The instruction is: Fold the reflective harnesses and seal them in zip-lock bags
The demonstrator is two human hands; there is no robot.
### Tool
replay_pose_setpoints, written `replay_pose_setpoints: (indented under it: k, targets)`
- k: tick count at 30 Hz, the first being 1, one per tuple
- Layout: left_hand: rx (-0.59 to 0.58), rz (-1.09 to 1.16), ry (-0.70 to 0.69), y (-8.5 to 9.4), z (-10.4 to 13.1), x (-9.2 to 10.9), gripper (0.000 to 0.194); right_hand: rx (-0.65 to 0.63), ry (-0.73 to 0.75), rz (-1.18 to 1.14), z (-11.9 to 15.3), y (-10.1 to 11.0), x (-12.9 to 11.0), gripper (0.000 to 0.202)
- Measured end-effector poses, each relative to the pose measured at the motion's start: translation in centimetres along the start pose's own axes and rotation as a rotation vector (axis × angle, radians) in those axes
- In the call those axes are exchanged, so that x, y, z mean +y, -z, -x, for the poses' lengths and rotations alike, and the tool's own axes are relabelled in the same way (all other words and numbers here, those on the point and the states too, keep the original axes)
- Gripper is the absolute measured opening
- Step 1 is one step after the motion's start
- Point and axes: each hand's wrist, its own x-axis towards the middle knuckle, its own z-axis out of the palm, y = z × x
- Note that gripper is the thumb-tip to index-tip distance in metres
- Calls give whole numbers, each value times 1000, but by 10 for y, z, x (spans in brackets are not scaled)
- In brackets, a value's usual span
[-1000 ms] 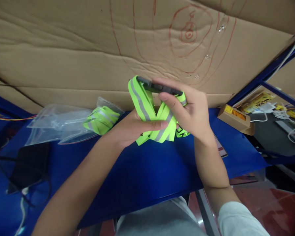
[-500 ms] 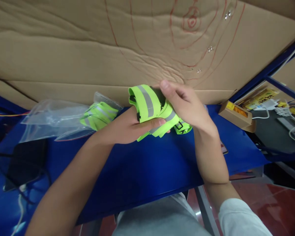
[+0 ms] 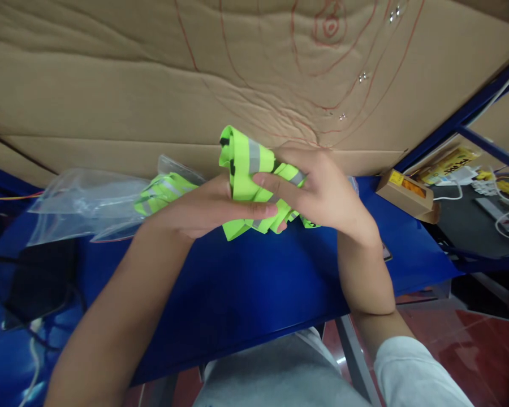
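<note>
A bundle of lime-yellow reflective strap (image 3: 245,183) with silver stripes is held above the blue table, folded over itself in several layers. My left hand (image 3: 214,208) grips it from the left, thumb laid across the front and the fingers mostly hidden behind. From the right, my right hand (image 3: 316,189) is closed on the same strap, its thumb pressing the upper folds. A loop of the strap stands up at the top left of the bundle. Beyond my left wrist lies a clear plastic bag (image 3: 89,200) with another folded lime-yellow reflective strap (image 3: 163,191) at its right end.
A cardboard sheet (image 3: 131,102) with red rings drawn on it rises behind the blue table (image 3: 246,282). At left lie a dark flat device (image 3: 40,282) and cables. An opened small carton (image 3: 405,195) stands at right, near a yellow packet (image 3: 449,165).
My right hand has shifted its grip down and left, bringing its thumb onto the front of the strap. The strap's upper loop now stands higher and the bundle is pressed together more.
</note>
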Motion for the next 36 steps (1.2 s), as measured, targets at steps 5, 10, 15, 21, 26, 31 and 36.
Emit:
replay_pose_setpoints:
  k: [5,10,15,21,26,31,36]
  targets:
    - [-250,31,61,-4,-3,8,24,106,-243,-304,3,4,-4,28]
    - [-281,-212,15,-3,4,22,18,53,-306,-746,-3,2,10,40]
    - [-198,-341,-66,3,10,30,17,-57,-254,-478,-6,-5,17,33]
    - [-91,-402,-125,13,6,28,15,-95,-53,-199,-1,-3,-1,43]
    - [-46,-271,-51,9,2,20,16,-66,-70,-50,0,-10,-6,40]
    - [-40,22,31,8,1,11,25,91,-85,-62,-2,-15,-6,33]
    - [-102,4,62,1,-2,9,21,325,-143,-186,-3,-8,-3,27]
